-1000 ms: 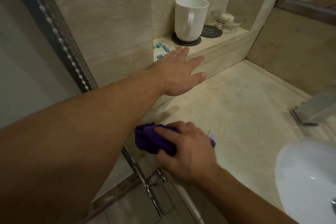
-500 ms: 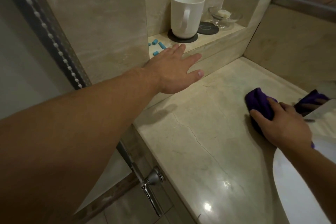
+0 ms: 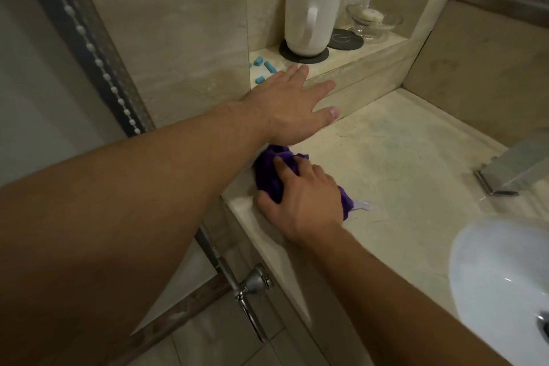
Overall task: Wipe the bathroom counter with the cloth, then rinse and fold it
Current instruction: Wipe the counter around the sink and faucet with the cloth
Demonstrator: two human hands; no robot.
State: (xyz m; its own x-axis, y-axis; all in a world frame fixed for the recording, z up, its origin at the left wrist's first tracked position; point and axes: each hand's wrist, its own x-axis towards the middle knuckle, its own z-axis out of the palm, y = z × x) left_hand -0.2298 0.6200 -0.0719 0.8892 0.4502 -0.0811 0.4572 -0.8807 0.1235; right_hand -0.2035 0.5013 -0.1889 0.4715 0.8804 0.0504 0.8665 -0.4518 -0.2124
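Hidden: much of the purple cloth (image 3: 269,171) lies under the right hand (image 3: 303,202) and the left forearm.
Cut off: the white sink (image 3: 490,270) and the metal faucet (image 3: 511,169) run out of frame at the right.
Right hand: fingers curl over the bunched cloth, pressing it onto the counter (image 3: 401,157) near its front left corner.
Left hand (image 3: 292,104): flat on the ledge's edge, fingers spread straight (holding nothing).
Surfaces: the counter is veined beige stone; the cloth is soft and crumpled.

Bunched purple cloth (image 3: 271,171) on beige marble counter's (image 3: 401,157) front-left corner

No legible text, black coaster (image 3: 346,38) — faint ring mark only
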